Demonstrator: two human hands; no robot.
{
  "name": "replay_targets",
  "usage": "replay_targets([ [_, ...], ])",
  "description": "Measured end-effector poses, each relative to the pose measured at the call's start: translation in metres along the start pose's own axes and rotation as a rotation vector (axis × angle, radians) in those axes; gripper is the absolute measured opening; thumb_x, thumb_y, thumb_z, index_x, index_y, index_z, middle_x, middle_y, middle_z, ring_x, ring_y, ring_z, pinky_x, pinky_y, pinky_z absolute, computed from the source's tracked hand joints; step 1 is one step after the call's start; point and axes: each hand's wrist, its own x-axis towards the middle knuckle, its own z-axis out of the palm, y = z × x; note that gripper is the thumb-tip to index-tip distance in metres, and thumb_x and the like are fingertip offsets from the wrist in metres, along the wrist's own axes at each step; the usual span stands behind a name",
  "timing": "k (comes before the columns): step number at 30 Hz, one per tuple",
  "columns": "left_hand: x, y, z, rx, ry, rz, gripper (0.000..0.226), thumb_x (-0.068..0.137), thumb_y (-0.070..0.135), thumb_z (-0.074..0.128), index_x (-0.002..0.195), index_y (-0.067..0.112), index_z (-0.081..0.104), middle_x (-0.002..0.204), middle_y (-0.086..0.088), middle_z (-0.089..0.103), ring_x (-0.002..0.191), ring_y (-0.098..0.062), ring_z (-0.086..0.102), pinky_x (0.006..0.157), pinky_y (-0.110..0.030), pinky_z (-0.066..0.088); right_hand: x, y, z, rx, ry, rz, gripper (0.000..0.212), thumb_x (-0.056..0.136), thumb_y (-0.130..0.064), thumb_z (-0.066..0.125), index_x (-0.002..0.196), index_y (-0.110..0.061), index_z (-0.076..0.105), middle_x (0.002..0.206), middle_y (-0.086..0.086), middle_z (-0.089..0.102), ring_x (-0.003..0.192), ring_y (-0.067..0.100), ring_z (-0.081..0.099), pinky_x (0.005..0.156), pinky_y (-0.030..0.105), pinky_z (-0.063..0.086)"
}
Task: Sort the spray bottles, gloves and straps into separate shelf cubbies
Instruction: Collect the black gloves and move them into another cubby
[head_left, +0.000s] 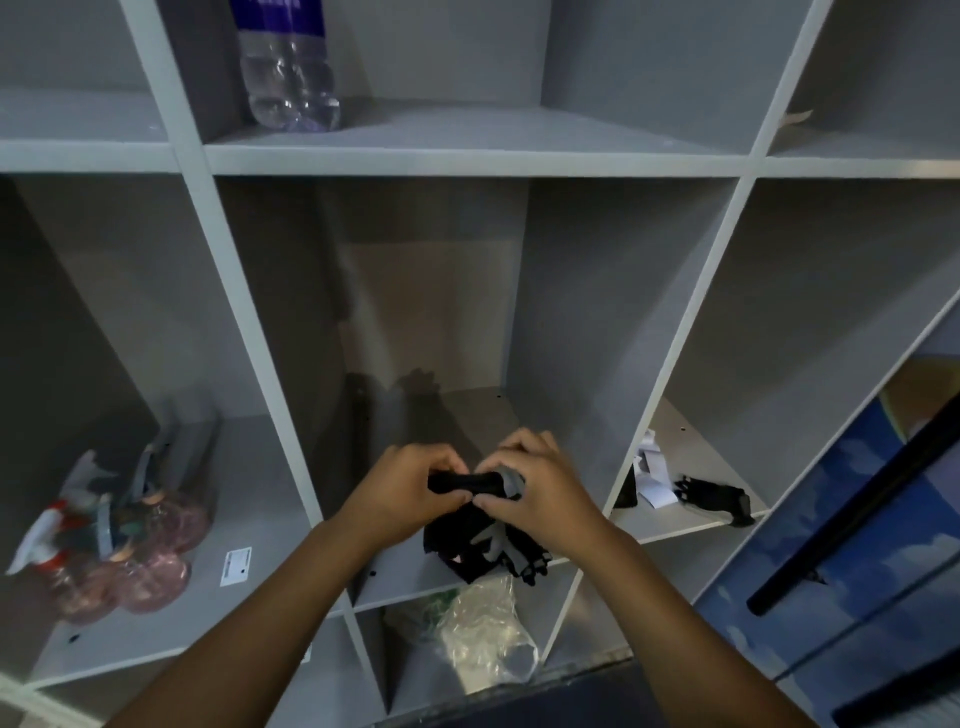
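Both hands meet at the front of the middle cubby (467, 410). My left hand (410, 488) and my right hand (540, 493) pinch a black strap (467, 483) with a grey patch between them. Under the hands lies a heap of black and grey straps (488, 551) on the cubby floor. Several pink spray bottles (130, 551) with red and white triggers lie in the left cubby. Black gloves (711, 496) lie in the right cubby beside white paper tags (652, 478).
A clear water bottle (288, 67) with a purple label stands in the upper middle cubby. A crumpled clear plastic bag (483, 639) fills the cubby below. A white label (236, 566) lies on the left cubby floor. A dark pole (852, 514) leans at the right.
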Motion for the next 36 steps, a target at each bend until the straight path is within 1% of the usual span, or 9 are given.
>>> replay_targets([
  [6,-0.001,-0.064,0.02,0.25,-0.107,-0.219,0.011,0.073,0.026,0.072,0.083,0.025,0.068,0.079,0.004,0.071,0.076,-0.015,0.069,0.068,-0.038,0.058,0.025,0.023,0.073,-0.077,-0.157,0.016,0.015,0.076,-0.031,0.077,0.089,-0.027,0.069,0.094,-0.008,0.045,0.098,0.018,0.044,0.088,0.047,0.044],
  [10,0.016,-0.103,0.036,0.554,0.075,-0.19,0.015,0.079,0.027,0.068,0.092,0.019,0.065,0.098,-0.003,0.063,0.097,-0.027,0.056,0.079,-0.037,0.048,0.052,0.039,0.127,-0.103,-0.039,0.028,0.016,0.074,-0.023,0.076,0.086,-0.021,0.065,0.094,0.0,0.05,0.096,0.026,0.049,0.08,0.044,0.046],
  [13,0.022,-0.138,0.057,0.722,0.187,-0.185,0.018,0.078,0.024,0.07,0.091,0.015,0.063,0.096,-0.008,0.061,0.093,-0.034,0.055,0.076,-0.042,0.046,0.063,0.058,0.17,-0.147,0.078,0.007,0.019,0.073,-0.027,0.074,0.088,-0.024,0.063,0.093,0.002,0.049,0.092,0.025,0.049,0.076,0.037,0.041],
  [15,0.015,-0.162,0.079,0.75,0.176,-0.268,0.019,0.082,0.021,0.067,0.098,0.013,0.063,0.101,-0.011,0.062,0.096,-0.036,0.056,0.08,-0.045,0.047,0.058,0.073,0.201,-0.186,0.035,-0.008,0.022,0.074,-0.03,0.073,0.094,-0.026,0.063,0.096,0.002,0.049,0.093,0.023,0.048,0.076,0.036,0.041],
  [20,-0.02,-0.199,0.143,0.71,-0.157,-0.478,0.035,0.095,0.012,0.05,0.129,0.016,0.054,0.131,-0.006,0.053,0.123,-0.026,0.046,0.099,-0.037,0.045,0.007,0.104,0.274,-0.233,-0.223,0.052,0.031,0.072,-0.038,0.072,0.102,-0.031,0.066,0.098,0.001,0.05,0.093,0.026,0.051,0.073,0.04,0.045],
  [24,-0.034,-0.205,0.164,0.662,-0.146,-0.49,0.031,0.094,0.014,0.053,0.124,0.021,0.057,0.129,-0.001,0.056,0.121,-0.022,0.051,0.098,-0.031,0.046,-0.012,0.113,0.283,-0.219,-0.221,0.085,0.039,0.068,-0.047,0.071,0.103,-0.032,0.067,0.096,0.0,0.051,0.09,0.024,0.05,0.072,0.032,0.035],
  [27,-0.034,-0.2,0.16,0.626,-0.09,-0.477,0.03,0.092,0.014,0.055,0.12,0.022,0.061,0.124,0.0,0.058,0.118,-0.021,0.053,0.097,-0.031,0.046,-0.015,0.11,0.27,-0.173,-0.15,0.055,0.042,0.069,-0.054,0.068,0.104,-0.032,0.068,0.094,-0.001,0.053,0.09,0.023,0.05,0.072,0.03,0.028],
  [30,-0.032,-0.181,0.155,0.493,-0.066,-0.455,0.023,0.091,0.019,0.058,0.112,0.025,0.063,0.117,0.002,0.062,0.112,-0.019,0.057,0.095,-0.031,0.049,-0.023,0.108,0.25,-0.073,-0.015,0.119,0.039,0.072,-0.052,0.071,0.105,-0.03,0.069,0.096,-0.003,0.056,0.093,0.019,0.051,0.073,0.032,0.04],
  [36,-0.033,-0.12,0.16,0.09,-0.078,-0.475,0.015,0.089,0.023,0.059,0.083,0.037,0.055,0.082,0.012,0.062,0.076,-0.006,0.062,0.069,-0.018,0.048,-0.076,0.115,0.164,0.311,0.291,0.498,0.016,0.079,-0.02,0.076,0.091,-0.028,0.069,0.081,-0.012,0.063,0.074,0.008,0.06,0.066,0.021,0.049],
])
